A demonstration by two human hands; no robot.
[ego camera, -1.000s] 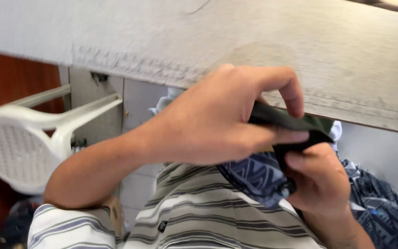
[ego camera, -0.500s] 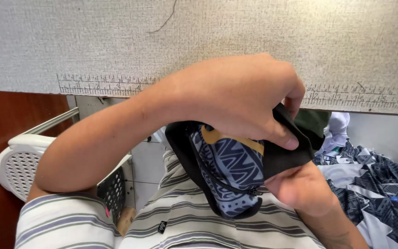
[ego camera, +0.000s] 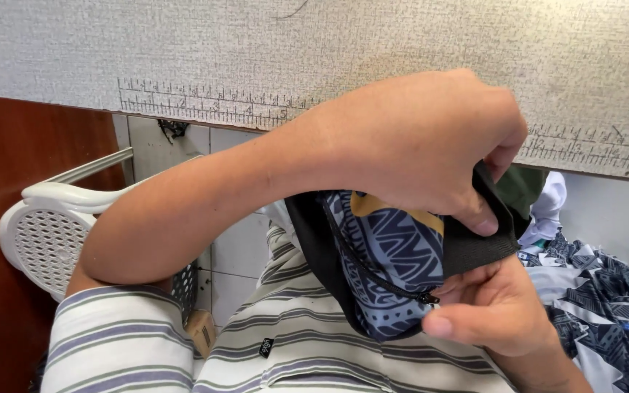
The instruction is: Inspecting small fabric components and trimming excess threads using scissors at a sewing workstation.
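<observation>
A grey speckled table (ego camera: 314, 51) fills the top of the head view, its near edge marked with a printed ruler scale (ego camera: 205, 105). Below it, on the left, a dark red-brown panel (ego camera: 9, 218) stands behind a white plastic chair (ego camera: 45, 233) with a perforated back. The person's striped shirt (ego camera: 256, 349), white with grey and purple bands, covers the bottom of the frame. On the right, a heap of patterned blue and white cloth (ego camera: 606, 306) lies under the table edge.

A folded garment (ego camera: 387, 266), black with a blue and grey zigzag print and a mustard patch, hangs in front of the person's chest, just below the table edge and between both hands. The left hand (ego camera: 431, 145), its forearm crossing the frame from the left, is closed over the garment's upper edge, thumb pressed on the black band. The right hand (ego camera: 496, 313) sits underneath, fingers curled, pinching the fabric beside a small zipper pull (ego camera: 425, 298); a dark zipper line runs diagonally across the print to that point.
</observation>
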